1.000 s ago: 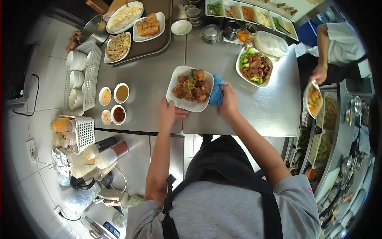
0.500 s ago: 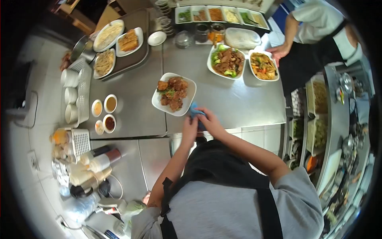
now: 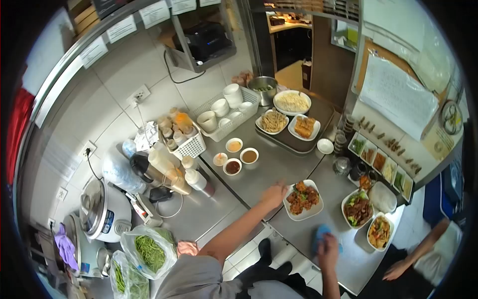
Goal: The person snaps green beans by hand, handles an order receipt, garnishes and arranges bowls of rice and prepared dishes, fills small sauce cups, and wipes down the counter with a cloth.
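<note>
My left hand [image 3: 273,195] is at the left rim of a white square bowl [image 3: 318,211] of browned fried pieces [image 3: 302,199]. Its fingers are blurred, and I cannot make out whether they touch the rim. Lower right of that bowl, my right hand [image 3: 327,250] holds a blue cloth [image 3: 321,233] against the steel counter. Farther right stand a bowl of meat with greens [image 3: 357,209] and a bowl of stir-fried food [image 3: 380,232].
Small sauce cups [image 3: 249,155] sit left of my left hand. Behind them, a brown tray [image 3: 298,145] carries several filled dishes. Bottles [image 3: 199,182], a rice cooker [image 3: 105,212] and bagged greens [image 3: 149,251] line the left. A co-worker's hand [image 3: 396,269] is at the lower right.
My view has swung left. My left hand has left the cloth and moved to the bowl's left side; my right hand keeps the cloth. The co-worker's hand has come away from the right bowl.
</note>
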`<state>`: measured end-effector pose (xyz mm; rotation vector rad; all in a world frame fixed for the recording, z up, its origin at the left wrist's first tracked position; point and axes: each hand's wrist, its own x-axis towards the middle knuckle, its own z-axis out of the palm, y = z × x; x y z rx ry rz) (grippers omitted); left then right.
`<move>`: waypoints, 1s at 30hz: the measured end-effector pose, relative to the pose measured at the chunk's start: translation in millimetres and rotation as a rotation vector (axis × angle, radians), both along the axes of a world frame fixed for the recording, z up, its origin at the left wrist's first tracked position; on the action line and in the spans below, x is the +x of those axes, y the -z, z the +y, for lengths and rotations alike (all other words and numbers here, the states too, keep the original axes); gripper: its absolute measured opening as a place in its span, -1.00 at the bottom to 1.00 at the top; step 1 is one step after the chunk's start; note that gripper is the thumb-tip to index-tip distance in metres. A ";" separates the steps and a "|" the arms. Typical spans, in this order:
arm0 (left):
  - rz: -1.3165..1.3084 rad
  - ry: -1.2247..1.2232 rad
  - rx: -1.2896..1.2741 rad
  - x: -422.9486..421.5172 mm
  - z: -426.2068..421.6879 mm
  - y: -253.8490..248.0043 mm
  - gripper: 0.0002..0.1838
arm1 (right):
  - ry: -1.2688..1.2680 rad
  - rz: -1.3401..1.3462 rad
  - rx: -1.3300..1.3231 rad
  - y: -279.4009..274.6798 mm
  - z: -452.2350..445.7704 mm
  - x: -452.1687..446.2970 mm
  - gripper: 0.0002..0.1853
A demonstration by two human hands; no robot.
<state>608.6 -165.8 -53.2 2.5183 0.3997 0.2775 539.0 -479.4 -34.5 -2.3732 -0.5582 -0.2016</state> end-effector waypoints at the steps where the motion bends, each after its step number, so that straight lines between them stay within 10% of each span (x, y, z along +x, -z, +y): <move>1: 0.102 0.089 0.022 12.9 6.4 10.6 -0.64 | -0.188 -0.126 -0.229 2.4 12.2 5.8 -0.69; 4: 0.307 0.272 0.062 26.9 16.4 21.5 -0.63 | -0.266 -0.074 -0.211 23.8 23.9 24.7 -0.69; 10: 0.237 0.094 -0.566 -19.3 -22.1 62.2 -0.64 | 0.527 0.640 1.084 90.4 59.1 24.0 -0.54; 13: 0.232 0.057 -0.543 -40.8 -44.7 56.6 -0.64 | 0.208 1.202 1.859 73.7 68.9 34.5 -0.44; 16: 0.249 0.138 -0.417 -52.6 -53.6 23.0 -0.64 | -0.070 1.241 1.937 29.7 59.8 50.3 -0.45; 23: 0.288 0.229 -0.549 -57.2 -50.2 -48.3 -0.53 | -0.753 1.183 1.761 61.2 81.9 79.4 -0.44; 26: 0.248 0.168 -0.616 -58.8 -39.1 -61.8 -0.48 | -0.229 1.450 1.599 95.8 82.4 66.7 -0.47; 30: 0.175 0.095 -0.646 -65.2 -4.1 -74.2 -0.56 | -0.142 0.535 0.399 52.9 70.7 150.0 -0.58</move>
